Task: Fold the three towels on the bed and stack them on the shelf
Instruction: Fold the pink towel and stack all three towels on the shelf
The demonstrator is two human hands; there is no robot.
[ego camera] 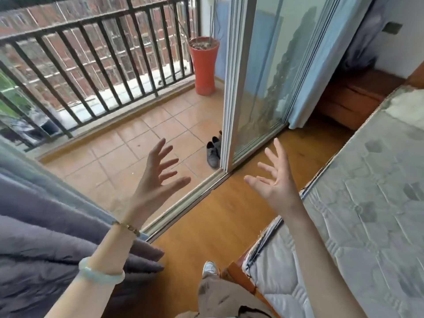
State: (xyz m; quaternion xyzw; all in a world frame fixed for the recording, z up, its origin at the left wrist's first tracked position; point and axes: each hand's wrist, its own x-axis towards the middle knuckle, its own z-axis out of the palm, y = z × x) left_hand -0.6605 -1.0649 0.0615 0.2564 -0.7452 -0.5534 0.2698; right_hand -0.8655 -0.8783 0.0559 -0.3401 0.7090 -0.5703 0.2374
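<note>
**Both hands raised and empty beside the bed**

Far left: folds of grey cloth (34,237) hang or lie at the frame edge; whether this is a towel or a curtain cannot be told. Above it, a dark metal railing (91,53) closes off a tiled balcony.

Left hand (158,177): held up in the air over the balcony threshold, fingers spread and straight, gripping nothing. A thin bead bracelet (127,227) sits at the wrist and a pale bangle (101,271) lower on the forearm.

Centre: an orange plant pot (204,65) stands on the balcony tiles near the railing. A pair of grey shoes (213,152) rests just beside the frame of the sliding glass door (259,76).

Right hand (275,180): raised over the wooden floor (218,214), palm up, fingers splayed apart, touching nothing.

Right: the bed (367,191), a bare quilted mattress on a wooden frame, runs along the right edge, near the right forearm.
</note>
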